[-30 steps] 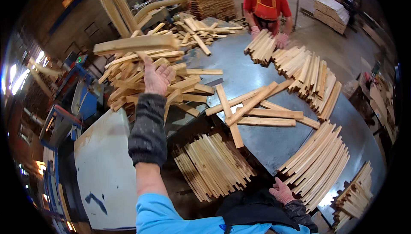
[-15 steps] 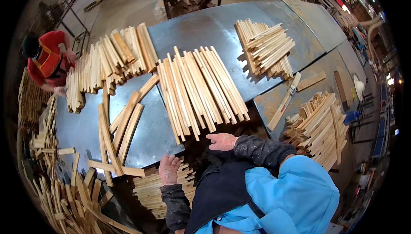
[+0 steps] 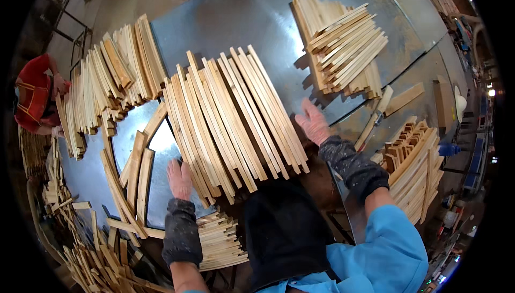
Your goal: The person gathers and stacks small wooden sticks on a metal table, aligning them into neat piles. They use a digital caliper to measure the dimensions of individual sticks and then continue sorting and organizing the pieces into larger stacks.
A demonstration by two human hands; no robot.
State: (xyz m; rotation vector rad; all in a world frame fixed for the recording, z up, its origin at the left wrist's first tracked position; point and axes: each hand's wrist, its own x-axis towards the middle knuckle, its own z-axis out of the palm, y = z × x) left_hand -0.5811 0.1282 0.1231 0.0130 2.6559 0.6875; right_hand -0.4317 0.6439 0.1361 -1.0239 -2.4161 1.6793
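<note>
A broad row of long, narrow wooden strips (image 3: pixel 230 121) lies side by side on the metal-topped table (image 3: pixel 225 14) in front of me. Their near ends are uneven and jut past the table's edge. My left hand (image 3: pixel 179 179), in a pale pinkish glove, is at the row's lower left side, fingers extended, close to the outermost strip; whether it touches cannot be made out. On the other side, my right hand (image 3: pixel 313 123), gloved alike, is held with fingers apart beside the row's right edge. Neither hand holds anything.
Several curved wooden pieces (image 3: pixel 144 185) lie left of the row. A stack of strips (image 3: pixel 348 51) stands at the far right, another pile (image 3: pixel 416 164) nearer. A co-worker in red (image 3: pixel 36 94) is beside more strips (image 3: pixel 107 78) at left. Loose offcuts (image 3: pixel 102 263) heap at lower left.
My hands have moved apart: the left goes left and forward to the row's left side, the right goes right and forward past its right edge. The view has shifted with my head.
</note>
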